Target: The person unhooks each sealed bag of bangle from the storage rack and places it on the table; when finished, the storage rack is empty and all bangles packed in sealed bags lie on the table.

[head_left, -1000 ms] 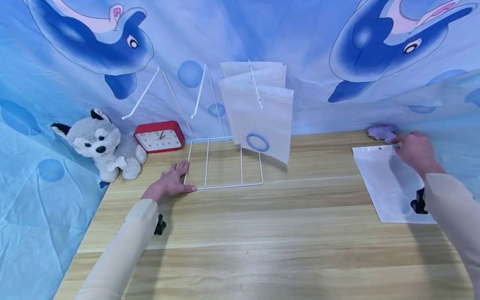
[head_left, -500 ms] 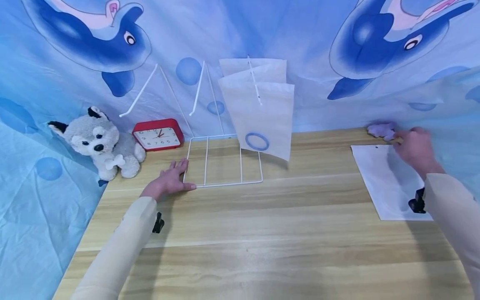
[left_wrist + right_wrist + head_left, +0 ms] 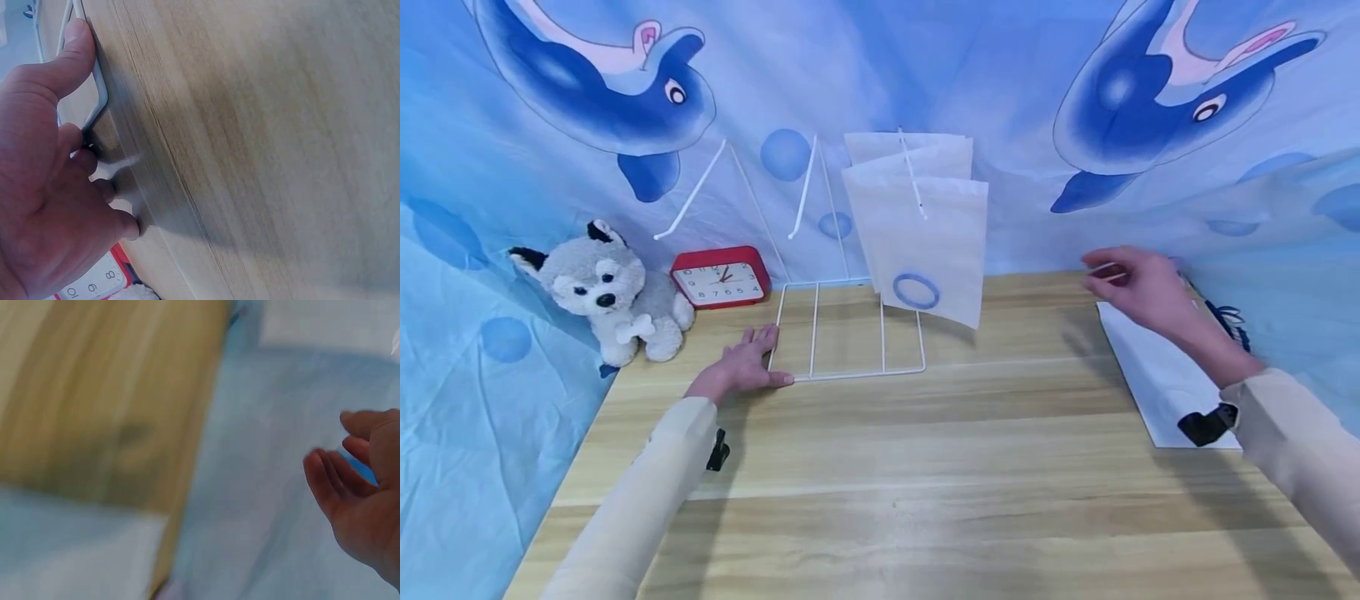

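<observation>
My left hand rests on the near left corner of a white wire display rack. In the left wrist view its thumb lies along the base wire, and the other fingers touch the tabletop. White paper-like bags hang from the rack's right hook, the front one bearing a blue ring mark. Above the right side of the table, my right hand is raised with loosely bent fingers and a gap by the thumb. The right wrist view shows nothing held. A flat white bag lies below, partly hidden by hand and forearm.
A red alarm clock and a grey-and-white plush husky stand left of the rack. Two hooks on the rack's left side carry no bags. Beyond my right wrist lies a dark striped item. A blue dolphin-printed cloth hangs behind.
My right hand has left the top edge of the flat white bag, rising and moving left. It now covers most of the small purple toy. My left hand stays on the rack.
</observation>
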The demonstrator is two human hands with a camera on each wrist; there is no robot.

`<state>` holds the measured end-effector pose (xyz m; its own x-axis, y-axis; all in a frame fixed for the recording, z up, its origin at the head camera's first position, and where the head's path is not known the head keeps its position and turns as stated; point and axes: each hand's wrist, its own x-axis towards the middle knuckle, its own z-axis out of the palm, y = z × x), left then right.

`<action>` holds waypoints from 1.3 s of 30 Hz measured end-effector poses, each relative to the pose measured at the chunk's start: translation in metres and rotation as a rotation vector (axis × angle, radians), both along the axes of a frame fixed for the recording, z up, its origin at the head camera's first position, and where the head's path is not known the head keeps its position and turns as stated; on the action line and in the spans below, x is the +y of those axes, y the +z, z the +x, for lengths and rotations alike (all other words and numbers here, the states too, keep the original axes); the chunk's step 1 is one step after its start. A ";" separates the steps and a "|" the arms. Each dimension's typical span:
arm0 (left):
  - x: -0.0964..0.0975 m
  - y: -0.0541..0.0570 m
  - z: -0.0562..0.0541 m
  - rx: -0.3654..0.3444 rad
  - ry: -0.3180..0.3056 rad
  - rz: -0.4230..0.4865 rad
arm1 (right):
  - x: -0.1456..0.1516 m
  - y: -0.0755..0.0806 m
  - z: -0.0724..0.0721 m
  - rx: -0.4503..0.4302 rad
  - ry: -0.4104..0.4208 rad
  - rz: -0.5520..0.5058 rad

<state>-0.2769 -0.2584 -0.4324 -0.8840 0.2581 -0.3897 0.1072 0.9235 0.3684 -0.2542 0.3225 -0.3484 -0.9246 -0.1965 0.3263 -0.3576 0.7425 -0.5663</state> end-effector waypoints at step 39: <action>0.001 0.003 0.006 0.001 0.002 0.005 | -0.162 0.127 -0.039 0.050 0.378 -0.015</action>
<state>-0.2706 -0.2571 -0.4297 -0.8848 0.2584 -0.3877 0.1055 0.9217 0.3734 -0.2934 0.1602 -0.2212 -0.7704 -0.5157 0.3748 -0.6325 0.5444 -0.5509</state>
